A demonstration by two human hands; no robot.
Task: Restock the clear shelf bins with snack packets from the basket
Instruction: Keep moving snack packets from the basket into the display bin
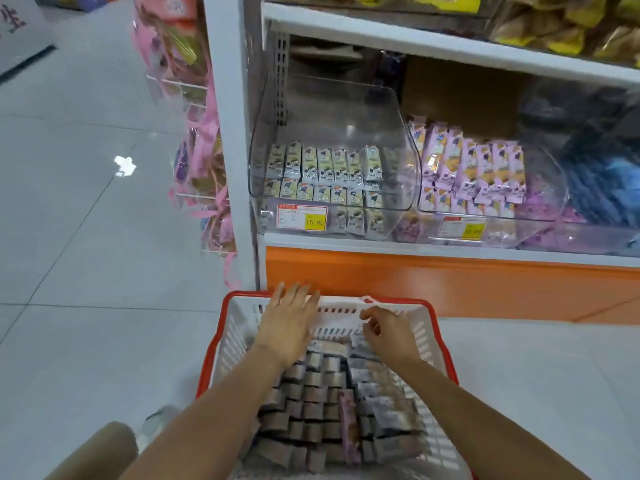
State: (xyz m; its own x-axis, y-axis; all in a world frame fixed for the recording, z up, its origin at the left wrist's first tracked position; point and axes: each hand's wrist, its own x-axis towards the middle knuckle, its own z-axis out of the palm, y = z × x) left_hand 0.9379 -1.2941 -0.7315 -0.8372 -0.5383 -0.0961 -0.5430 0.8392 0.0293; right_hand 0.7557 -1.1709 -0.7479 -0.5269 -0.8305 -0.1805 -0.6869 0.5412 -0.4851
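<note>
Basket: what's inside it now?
Rows of grey packets and one purple packet fill the basket. Lower layers are covered; left hand and right hand hide the far end.

White basket (341,315) with a red rim, packed with grey snack packets (311,393). Left hand (287,323) lies flat over the far end, fingers straight. Right hand (388,336) is curled just above the packets, can't tell if it's got 1. Clear left bin (398,140) above holds pale packets, price tag (302,218) says 15.80.
</note>
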